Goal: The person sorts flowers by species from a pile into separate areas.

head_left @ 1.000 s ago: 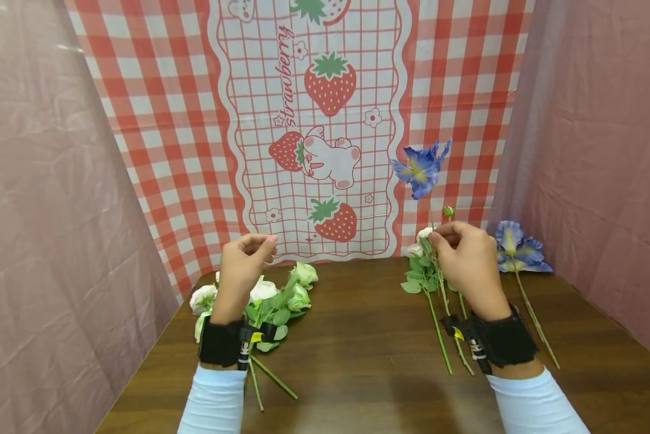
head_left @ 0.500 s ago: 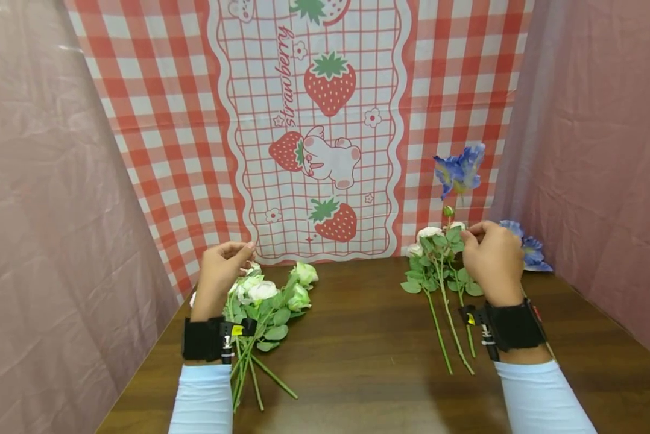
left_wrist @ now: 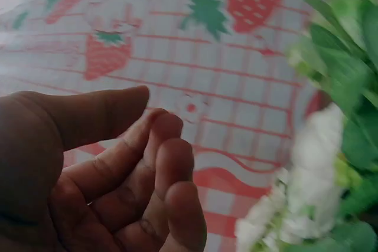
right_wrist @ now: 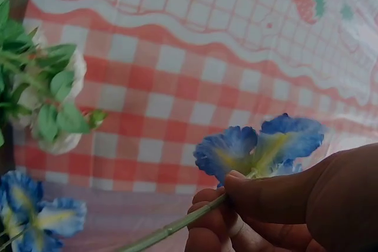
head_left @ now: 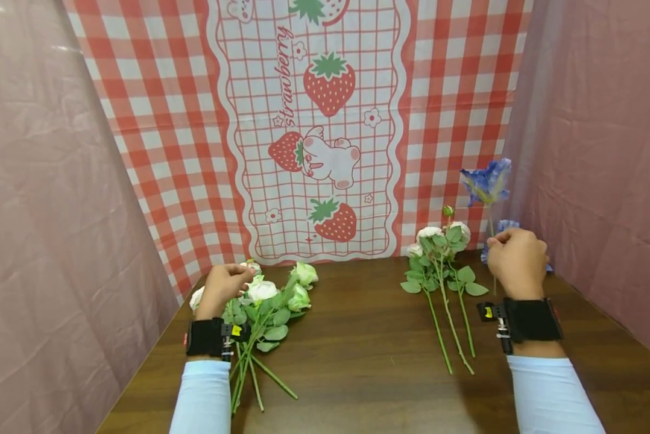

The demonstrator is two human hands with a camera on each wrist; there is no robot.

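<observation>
Between thumb and fingers, my right hand (head_left: 517, 262) pinches the stem (right_wrist: 171, 228) of a blue iris (head_left: 486, 182), its bloom raised above the hand. Behind that hand a second blue iris (right_wrist: 38, 213) lies on the table, partly hidden in the head view. On the left, my left hand (head_left: 222, 288) is over the pile of white and green roses (head_left: 262, 292). Its fingers are loosely curved with nothing between them, as the left wrist view shows, and the thumb (left_wrist: 112, 113) is apart from the palm.
To the left of my right hand, several white roses (head_left: 430, 234) with leafy stems and a green bud (head_left: 448, 211) lie on the brown wooden table (head_left: 357, 349). A red checked strawberry cloth (head_left: 325, 163) hangs at the back. Pink curtains (head_left: 602, 150) close off both sides.
My right hand has moved rightward with the iris, from over the right-hand roses to in front of the other iris. My left hand has shifted left and lower over the rose pile.
</observation>
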